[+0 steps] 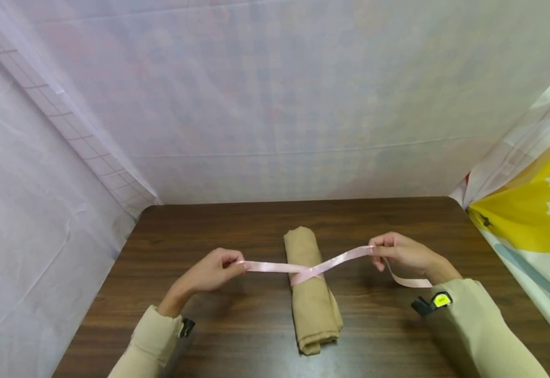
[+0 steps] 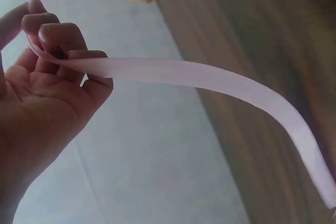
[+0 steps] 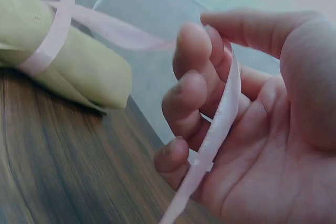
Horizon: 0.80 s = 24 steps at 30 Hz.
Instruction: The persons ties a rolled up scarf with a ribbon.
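A rolled tan cloth [image 1: 315, 310] lies lengthwise on the table, and a pink ribbon [image 1: 346, 257] wraps round its middle, its two ends crossing on top. To the left of the roll, my left hand [image 1: 211, 270] pinches one end between thumb and fingers. My right hand [image 1: 404, 254] pinches the other end on the right side, slightly higher. In the left wrist view, a loose tail of ribbon [image 2: 157, 70] trails from the palm. Another tail of ribbon [image 3: 218, 124] runs down across the right palm in the right wrist view. Both ends stretch out sideways from the crossing.
The dark wood-grain table [image 1: 199, 226] has rounded far corners. A whitish curtain [image 1: 275, 105] hangs behind it, and pale sheeting [image 1: 29, 236] is on the left. At the right edge hangs a yellow and white patterned cloth [image 1: 535, 205]. Dark straps sit by both sleeves.
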### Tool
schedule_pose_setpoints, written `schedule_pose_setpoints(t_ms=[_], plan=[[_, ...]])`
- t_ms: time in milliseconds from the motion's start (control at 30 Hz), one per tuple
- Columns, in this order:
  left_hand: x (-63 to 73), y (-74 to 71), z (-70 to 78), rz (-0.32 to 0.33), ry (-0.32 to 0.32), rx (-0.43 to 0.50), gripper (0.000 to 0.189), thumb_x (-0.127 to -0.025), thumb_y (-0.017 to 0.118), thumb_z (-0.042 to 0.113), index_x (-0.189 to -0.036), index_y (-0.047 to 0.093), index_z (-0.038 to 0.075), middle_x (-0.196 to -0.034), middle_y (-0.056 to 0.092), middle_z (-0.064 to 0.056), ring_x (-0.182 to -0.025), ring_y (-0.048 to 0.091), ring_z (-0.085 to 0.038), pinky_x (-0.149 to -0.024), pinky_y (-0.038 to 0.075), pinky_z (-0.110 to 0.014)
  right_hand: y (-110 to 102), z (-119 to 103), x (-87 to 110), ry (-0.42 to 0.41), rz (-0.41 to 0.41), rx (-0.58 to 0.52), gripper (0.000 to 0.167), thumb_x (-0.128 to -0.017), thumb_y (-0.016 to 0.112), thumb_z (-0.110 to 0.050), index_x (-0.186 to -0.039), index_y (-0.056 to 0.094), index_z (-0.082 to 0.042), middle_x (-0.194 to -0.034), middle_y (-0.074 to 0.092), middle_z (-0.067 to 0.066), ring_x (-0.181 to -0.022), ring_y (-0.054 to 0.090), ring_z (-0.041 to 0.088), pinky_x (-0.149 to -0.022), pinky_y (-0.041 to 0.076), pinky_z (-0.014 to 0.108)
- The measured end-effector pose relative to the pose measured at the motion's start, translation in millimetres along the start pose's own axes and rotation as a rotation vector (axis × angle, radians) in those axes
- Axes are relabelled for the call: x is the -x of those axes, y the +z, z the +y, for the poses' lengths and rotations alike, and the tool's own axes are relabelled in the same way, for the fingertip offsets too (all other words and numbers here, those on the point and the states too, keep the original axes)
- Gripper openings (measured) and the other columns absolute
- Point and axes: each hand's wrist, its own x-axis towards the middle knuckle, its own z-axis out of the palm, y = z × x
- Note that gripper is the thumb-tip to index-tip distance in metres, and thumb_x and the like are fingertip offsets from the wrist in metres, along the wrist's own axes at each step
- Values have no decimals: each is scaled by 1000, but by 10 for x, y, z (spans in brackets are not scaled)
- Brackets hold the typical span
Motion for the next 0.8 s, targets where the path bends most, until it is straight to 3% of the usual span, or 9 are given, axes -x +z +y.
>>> schedule_pose_setpoints(t_ms=[167, 333, 600, 800], plan=[[-88, 2, 136, 23, 41, -41, 21, -96, 65, 18, -76, 60, 16, -65, 39, 10, -57, 37, -4, -53, 30, -20, 53, -28, -71, 3, 47, -98, 24, -105, 40, -4, -91, 59, -1, -76, 60, -4, -71, 57, 7, -68, 46, 27], [-204, 25, 259, -22, 98, -71, 19, -94, 68, 21, -78, 61, 16, -65, 38, 9, -58, 36, -4, -54, 31, -20, 119, -89, -151, 32, 114, -152, 28, -106, 41, -10, -91, 65, -11, -74, 60, -6, -67, 57, 6, -64, 46, 21], [-368, 82, 453, -91, 180, -55, 16, -89, 75, 24, -85, 63, 16, -68, 42, 8, -62, 39, -6, -57, 34, -21, 248, -208, -267, 19, 136, -277, 30, -106, 40, -8, -96, 68, -10, -76, 63, -5, -66, 57, 4, -61, 47, 18], [-403, 115, 464, -15, 173, -57, 14, -91, 72, 22, -84, 63, 15, -68, 42, 9, -61, 39, -5, -56, 35, -21, 332, -259, -321, 1, 217, -321, 30, -106, 41, -9, -91, 67, -10, -65, 61, -5, -59, 56, 5, -61, 46, 20]])
